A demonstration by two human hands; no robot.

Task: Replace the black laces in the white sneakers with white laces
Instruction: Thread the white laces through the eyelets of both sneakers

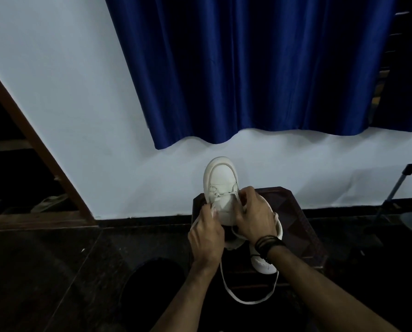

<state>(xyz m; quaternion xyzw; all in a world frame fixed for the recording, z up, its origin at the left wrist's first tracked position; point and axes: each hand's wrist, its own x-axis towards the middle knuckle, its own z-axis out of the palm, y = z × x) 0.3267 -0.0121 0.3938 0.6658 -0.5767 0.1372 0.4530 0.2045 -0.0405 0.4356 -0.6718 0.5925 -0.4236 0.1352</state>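
A white sneaker (220, 178) is held up in front of me, toe pointing away, above a dark stool. My left hand (207, 233) pinches a white lace (245, 301) at the shoe's left eyelets. The lace hangs in a long loop below my wrists. My right hand (254, 215) grips the right side of the sneaker near the eyelets, fingers curled over its edge. One white lace bar crosses the lowest eyelets. A second white sneaker (263, 264) lies on the stool under my right wrist, mostly hidden. No black lace is in sight.
The dark brown stool (293, 212) stands against a pale wall. A blue curtain (248, 68) hangs above. A wooden frame (32, 149) slants at the left, a metal rack (401, 188) stands at the right. The floor (56, 271) is dark stone.
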